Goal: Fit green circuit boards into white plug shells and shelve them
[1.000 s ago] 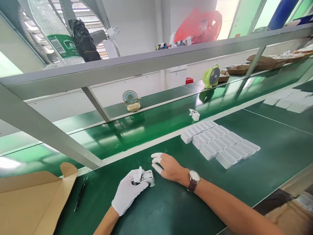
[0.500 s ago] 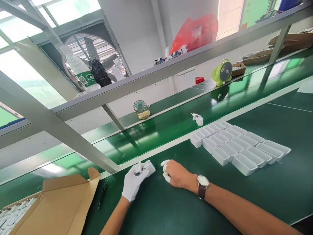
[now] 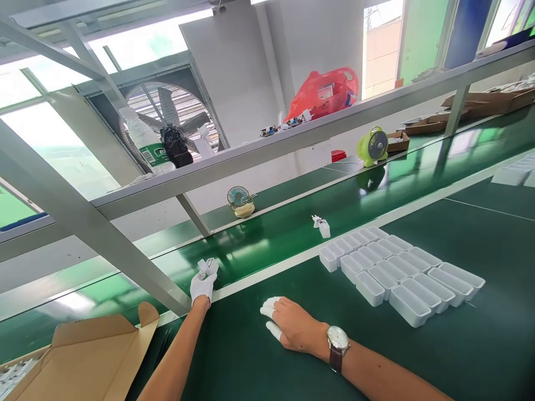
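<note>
My left hand (image 3: pixel 202 288), in a white glove, reaches over the edge of the green conveyor belt. Its fingers are closed round a small white plastic case (image 3: pixel 212 266) with another small white part beside it; finer detail is too small to tell. Over the dark green table, my right hand (image 3: pixel 290 326) has white finger cots on its fingertips. Thumb and fingers are apart, with nothing between them. To its right stand rows of open white plastic cases (image 3: pixel 397 267).
A second white case with a small part (image 3: pixel 322 225) lies on the belt (image 3: pixel 267 239). An opened cardboard box (image 3: pixel 92 356) and dark tweezers (image 3: pixel 164 346) are at lower left. A slanted metal post (image 3: pixel 137 262) rises near my left hand. A green fan (image 3: pixel 371 147) stands behind the belt.
My left hand has moved from the table up and left to the belt, carrying the white case. My right hand has shifted slightly down and left, its fingers more extended. The view has tilted upward.
</note>
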Motion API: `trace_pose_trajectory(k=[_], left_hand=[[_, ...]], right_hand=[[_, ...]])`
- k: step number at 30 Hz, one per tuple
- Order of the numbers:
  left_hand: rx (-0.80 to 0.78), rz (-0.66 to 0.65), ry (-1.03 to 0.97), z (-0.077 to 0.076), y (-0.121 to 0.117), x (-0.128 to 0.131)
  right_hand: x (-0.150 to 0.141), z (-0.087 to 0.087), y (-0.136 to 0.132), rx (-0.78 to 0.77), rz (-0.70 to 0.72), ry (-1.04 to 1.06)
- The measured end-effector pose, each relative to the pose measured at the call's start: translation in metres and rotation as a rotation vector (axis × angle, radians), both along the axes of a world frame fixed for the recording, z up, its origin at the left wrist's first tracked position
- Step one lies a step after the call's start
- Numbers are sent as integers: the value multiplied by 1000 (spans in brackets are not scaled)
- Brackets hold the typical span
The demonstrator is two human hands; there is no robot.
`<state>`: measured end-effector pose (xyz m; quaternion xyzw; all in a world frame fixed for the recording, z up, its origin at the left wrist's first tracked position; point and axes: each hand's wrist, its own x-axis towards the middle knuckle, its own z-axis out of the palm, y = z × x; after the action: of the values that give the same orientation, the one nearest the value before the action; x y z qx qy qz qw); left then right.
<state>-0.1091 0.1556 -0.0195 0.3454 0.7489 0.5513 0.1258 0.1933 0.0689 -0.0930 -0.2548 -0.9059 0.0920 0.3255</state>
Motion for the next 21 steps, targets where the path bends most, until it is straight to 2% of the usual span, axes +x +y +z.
trace_pose_trajectory(k=[4,6,10,14,18,21], left_hand=[[-30,78,-7,-15,-11,9],[-43,16,28,-19,-17,25],[-8,-313,228,-12,-29,76],[48,-751,257,6,-40,146],[-20,-1108,423,9,-44,213],[-145,-1268,577,4,-36,249]], right_hand=[[-1,4,-1,33,-18,-36],[-1,5,1,45,-23,-76],[0,7,6,77,-38,-143],[0,8,10,109,-48,-185],[-2,6,12,114,-17,-238],[-3,5,12,83,-22,-282]])
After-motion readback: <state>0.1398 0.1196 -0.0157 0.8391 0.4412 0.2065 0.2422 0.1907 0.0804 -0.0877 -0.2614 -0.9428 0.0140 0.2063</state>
